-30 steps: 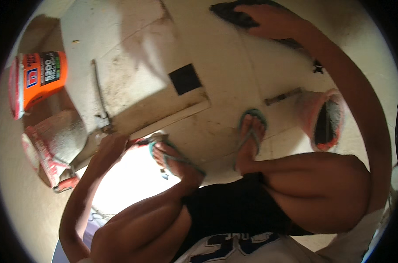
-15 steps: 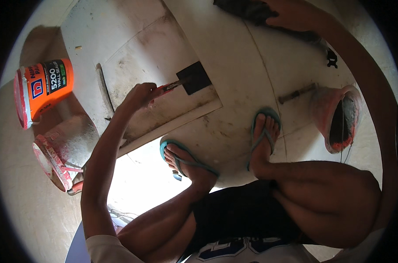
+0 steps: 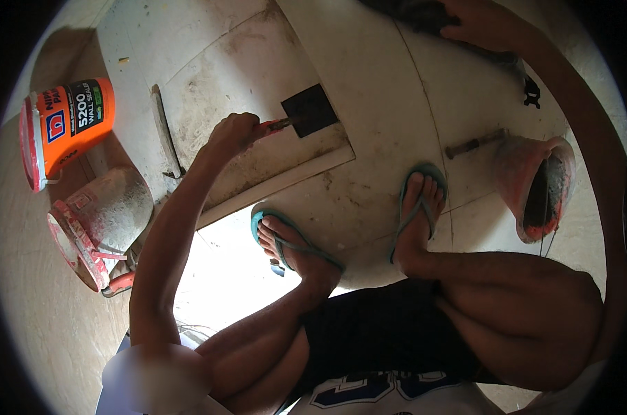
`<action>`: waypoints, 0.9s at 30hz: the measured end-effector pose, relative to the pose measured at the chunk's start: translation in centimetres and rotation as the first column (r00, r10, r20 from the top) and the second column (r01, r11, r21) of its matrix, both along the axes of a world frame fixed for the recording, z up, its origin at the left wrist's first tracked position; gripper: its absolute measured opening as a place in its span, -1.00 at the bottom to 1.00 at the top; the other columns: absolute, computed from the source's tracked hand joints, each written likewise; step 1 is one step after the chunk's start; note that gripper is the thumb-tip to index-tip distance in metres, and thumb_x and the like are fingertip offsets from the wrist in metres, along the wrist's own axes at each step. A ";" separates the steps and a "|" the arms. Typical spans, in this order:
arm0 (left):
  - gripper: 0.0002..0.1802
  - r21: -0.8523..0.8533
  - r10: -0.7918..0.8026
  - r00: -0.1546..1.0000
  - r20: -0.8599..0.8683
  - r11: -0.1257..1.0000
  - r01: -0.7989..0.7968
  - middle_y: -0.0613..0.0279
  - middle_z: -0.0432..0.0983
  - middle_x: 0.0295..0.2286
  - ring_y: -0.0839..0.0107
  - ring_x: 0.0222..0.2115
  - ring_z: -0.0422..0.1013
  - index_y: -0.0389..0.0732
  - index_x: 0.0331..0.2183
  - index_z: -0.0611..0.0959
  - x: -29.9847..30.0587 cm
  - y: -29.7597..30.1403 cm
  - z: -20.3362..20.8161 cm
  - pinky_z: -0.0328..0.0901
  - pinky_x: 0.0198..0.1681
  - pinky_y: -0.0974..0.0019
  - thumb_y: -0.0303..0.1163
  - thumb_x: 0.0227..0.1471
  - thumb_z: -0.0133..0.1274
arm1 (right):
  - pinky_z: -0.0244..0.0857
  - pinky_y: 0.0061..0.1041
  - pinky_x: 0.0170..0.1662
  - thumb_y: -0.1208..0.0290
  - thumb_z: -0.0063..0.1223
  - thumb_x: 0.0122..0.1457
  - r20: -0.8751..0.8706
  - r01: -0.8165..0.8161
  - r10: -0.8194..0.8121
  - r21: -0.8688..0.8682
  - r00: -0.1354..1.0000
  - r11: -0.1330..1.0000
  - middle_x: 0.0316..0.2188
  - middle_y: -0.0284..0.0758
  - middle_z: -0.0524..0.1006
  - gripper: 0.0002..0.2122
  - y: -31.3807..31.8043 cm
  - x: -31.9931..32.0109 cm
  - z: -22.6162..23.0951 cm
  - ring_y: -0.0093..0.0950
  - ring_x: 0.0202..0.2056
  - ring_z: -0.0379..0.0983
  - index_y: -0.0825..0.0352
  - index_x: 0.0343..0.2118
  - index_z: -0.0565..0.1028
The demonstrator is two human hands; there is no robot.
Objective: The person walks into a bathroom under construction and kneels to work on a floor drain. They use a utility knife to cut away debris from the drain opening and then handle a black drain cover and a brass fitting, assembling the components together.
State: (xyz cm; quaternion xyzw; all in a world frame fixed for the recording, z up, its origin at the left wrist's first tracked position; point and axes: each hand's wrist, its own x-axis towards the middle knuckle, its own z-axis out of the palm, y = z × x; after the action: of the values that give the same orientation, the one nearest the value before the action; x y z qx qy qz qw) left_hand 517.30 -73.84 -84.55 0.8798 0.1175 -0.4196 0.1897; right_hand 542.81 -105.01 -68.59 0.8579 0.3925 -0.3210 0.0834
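My left hand [image 3: 234,131] is closed around the red handle of a scraper [image 3: 309,111] with a broad, dark, square blade. The blade is over the raised, dirt-smudged slab [image 3: 223,83], close to its right edge. At the upper right, my right hand [image 3: 465,24] is against a long dark object [image 3: 420,17], possibly cloth or a bag, that I cannot make out. Its fingers are mostly in shadow, so their grip is unclear. A wooden-handled tool resembling a hammer [image 3: 163,131] lies on the slab near my left forearm.
On the left stand an orange paint bucket [image 3: 106,114] and a tilted, crusted bucket [image 3: 120,207], with a red-handled tool [image 3: 120,283] beside it. To the right, a mortar-stained bucket [image 3: 503,173] lies near a stick-like tool [image 3: 474,143]. My sandalled feet [image 3: 289,242] are just below the slab.
The view has shifted slightly, moving the floor and buckets a little. My left hand has moved slightly up and right with the scraper, whose handle lies at a slightly flatter angle.
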 end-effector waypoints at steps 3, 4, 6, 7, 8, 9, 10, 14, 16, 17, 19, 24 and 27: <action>-0.63 0.013 -0.081 0.996 0.029 0.997 0.080 0.12 0.54 -0.63 0.26 -0.57 0.52 -0.22 -0.48 0.63 0.5 -0.7 -0.1 0.37 -0.44 0.16 -0.10 0.09 0.01 | 0.17 -0.25 0.09 0.26 0.08 0.09 -0.016 -0.018 0.017 -0.007 1.000 1.000 -0.02 0.01 0.36 -0.39 -0.1 -0.2 0.4 -0.14 0.03 0.30 0.35 0.17 0.13; -0.62 0.028 -0.119 0.991 0.054 0.993 0.118 0.10 0.54 -0.62 0.23 -0.56 0.52 -0.23 -0.49 0.63 0.7 -1.0 -0.1 0.37 -0.44 0.15 -0.09 0.08 0.03 | 0.18 -0.25 0.09 0.26 0.08 0.09 -0.015 -0.015 0.015 -0.017 1.000 1.000 -0.02 0.01 0.36 -0.39 -0.1 -0.2 0.4 -0.14 0.03 0.30 0.35 0.17 0.13; -0.61 0.058 -0.162 0.983 0.087 0.986 0.157 0.06 0.54 -0.61 0.18 -0.54 0.53 -0.26 -0.50 0.63 1.0 -1.3 0.0 0.38 -0.43 0.13 -0.08 0.05 0.06 | 0.18 -0.25 0.09 0.26 0.07 0.10 -0.012 -0.012 0.012 -0.038 1.000 0.999 -0.01 0.00 0.36 -0.39 0.1 -0.2 0.4 -0.15 0.03 0.30 0.35 0.17 0.13; -0.60 0.070 -0.167 0.981 0.094 0.984 0.161 0.04 0.55 -0.60 0.16 -0.53 0.53 -0.27 -0.50 0.63 1.2 -1.4 0.1 0.38 -0.43 0.11 -0.08 0.04 0.07 | 0.18 -0.25 0.09 0.26 0.07 0.10 -0.018 -0.007 0.006 -0.042 1.000 0.999 -0.01 0.00 0.36 -0.39 0.1 -0.2 0.3 -0.15 0.03 0.30 0.35 0.17 0.13; -0.59 0.087 -0.171 0.981 0.090 0.983 0.163 0.01 0.55 -0.59 0.13 -0.52 0.53 -0.28 -0.51 0.63 1.3 -1.5 0.2 0.38 -0.42 0.10 -0.07 0.03 0.09 | 0.18 -0.25 0.09 0.26 0.07 0.10 -0.027 -0.002 0.000 -0.047 1.000 0.999 0.00 0.00 0.35 -0.40 0.1 -0.2 0.3 -0.16 0.03 0.30 0.35 0.17 0.13; -0.58 0.083 -0.180 0.978 0.103 0.982 0.172 0.00 0.55 -0.59 0.11 -0.51 0.53 -0.29 -0.51 0.63 1.4 -1.6 0.3 0.38 -0.42 0.10 -0.06 0.02 0.10 | 0.17 -0.24 0.09 0.26 0.07 0.10 -0.035 0.004 -0.006 -0.051 0.999 0.999 0.00 -0.01 0.35 -0.40 0.1 -0.2 0.3 -0.16 0.03 0.30 0.34 0.17 0.13; -0.57 0.085 -0.188 0.976 0.107 0.980 0.179 -0.02 0.55 -0.58 0.09 -0.50 0.53 -0.29 -0.51 0.63 1.4 -1.8 0.5 0.38 -0.41 0.09 -0.05 0.01 0.10 | 0.17 -0.25 0.09 0.26 0.07 0.11 -0.035 0.007 -0.008 -0.043 0.999 0.999 0.00 -0.01 0.35 -0.40 0.1 -0.2 0.3 -0.16 0.03 0.30 0.34 0.17 0.13; -0.55 0.113 -0.244 0.958 0.150 0.967 0.228 -0.06 0.55 -0.58 0.08 -0.49 0.53 -0.31 -0.51 0.62 1.3 -2.1 0.9 0.39 -0.40 0.09 -0.04 0.00 0.11 | 0.16 -0.25 0.11 0.27 0.07 0.11 -0.053 0.031 -0.034 -0.055 0.998 0.998 0.02 -0.01 0.34 -0.40 0.0 -0.2 0.4 -0.16 0.05 0.28 0.33 0.17 0.13; -0.55 0.140 -0.261 0.954 0.147 0.960 0.241 -0.05 0.54 -0.58 0.08 -0.49 0.53 -0.31 -0.52 0.62 1.2 -2.4 1.0 0.39 -0.40 0.09 -0.04 0.00 0.11 | 0.15 -0.25 0.12 0.27 0.07 0.11 -0.049 0.040 -0.043 -0.062 0.998 0.997 0.04 -0.01 0.33 -0.40 -0.1 -0.3 0.5 -0.16 0.06 0.28 0.33 0.18 0.13; -0.55 0.155 -0.271 0.950 0.154 0.956 0.248 -0.05 0.54 -0.58 0.08 -0.49 0.53 -0.31 -0.52 0.62 1.2 -2.4 1.0 0.39 -0.40 0.09 -0.04 0.00 0.11 | 0.15 -0.25 0.12 0.27 0.07 0.11 -0.036 0.040 -0.042 -0.055 0.998 0.998 0.04 -0.01 0.32 -0.40 -0.2 -0.3 0.4 -0.16 0.07 0.27 0.33 0.18 0.12; -0.55 0.184 -0.287 0.944 0.162 0.949 0.257 -0.04 0.54 -0.58 0.08 -0.50 0.53 -0.31 -0.53 0.62 1.2 -2.6 1.1 0.39 -0.40 0.10 -0.04 0.00 0.10 | 0.14 -0.24 0.13 0.26 0.06 0.11 -0.021 0.038 -0.039 -0.051 0.999 0.998 0.05 -0.01 0.32 -0.39 -0.4 -0.2 0.2 -0.16 0.07 0.27 0.34 0.18 0.12; -0.55 0.145 -0.254 0.955 0.152 0.962 0.233 -0.03 0.55 -0.58 0.08 -0.50 0.53 -0.30 -0.52 0.62 1.3 -2.6 1.3 0.40 -0.41 0.10 -0.04 0.01 0.10 | 0.15 -0.24 0.12 0.26 0.06 0.10 -0.002 -0.013 0.013 -0.046 1.000 0.999 0.04 0.01 0.33 -0.39 -0.9 0.1 -0.8 -0.15 0.07 0.27 0.34 0.18 0.12; -0.54 0.164 -0.255 0.951 0.174 0.960 0.227 -0.02 0.54 -0.58 0.09 -0.49 0.52 -0.30 -0.53 0.61 1.3 -2.6 1.3 0.40 -0.41 0.10 -0.03 0.01 0.09 | 0.15 -0.24 0.12 0.26 0.06 0.10 -0.022 0.017 -0.017 -0.013 1.000 1.000 0.02 0.01 0.34 -0.39 -1.1 0.1 -0.5 -0.14 0.05 0.28 0.35 0.18 0.13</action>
State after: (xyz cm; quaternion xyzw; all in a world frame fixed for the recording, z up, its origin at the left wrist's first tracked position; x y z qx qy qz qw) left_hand 518.55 -76.39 -83.21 0.9354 0.0197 -0.3428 0.0843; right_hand 542.87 -106.10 -69.10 0.8570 0.3841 -0.3338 0.0815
